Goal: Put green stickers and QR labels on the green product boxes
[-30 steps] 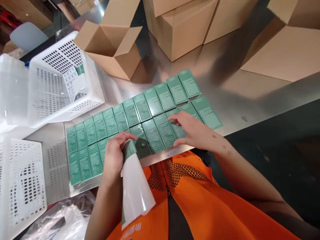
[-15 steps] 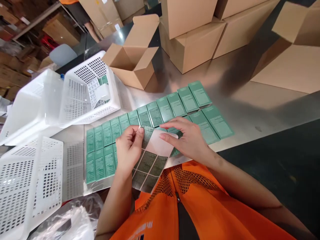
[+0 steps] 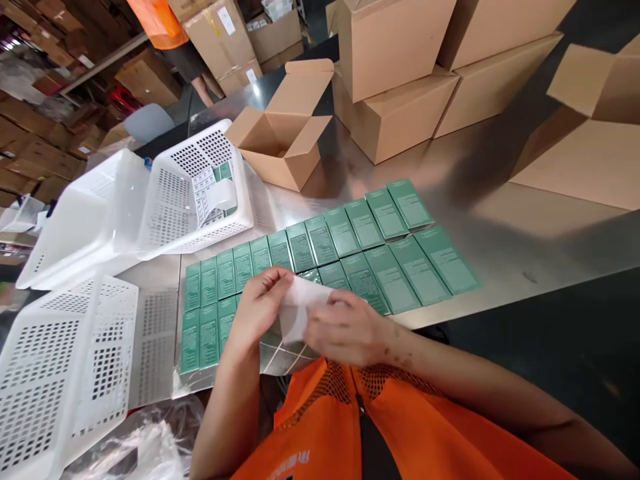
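Observation:
My left hand pinches the upper left corner of a label sheet, thumb against fingers. White surface faces up on its upper part, while clear squares with pale lines show below. My right hand is curled over the sheet's right side, slightly blurred, with the fingertips partly hidden. Beneath and beyond both hands, small green boxes lie side by side in two long rows on the metal table. My hands and the sheet cover part of the front row.
A white perforated basket holding printed sheets and green items stands at the left, beside more white baskets. An open carton and stacked cartons stand at the back. Another open carton is at right. A person in orange stands behind.
My right hand has moved down and curled over the sheet, whose dark label squares are now mostly covered by white surface. The left hand keeps its pinch. The view has shifted slightly.

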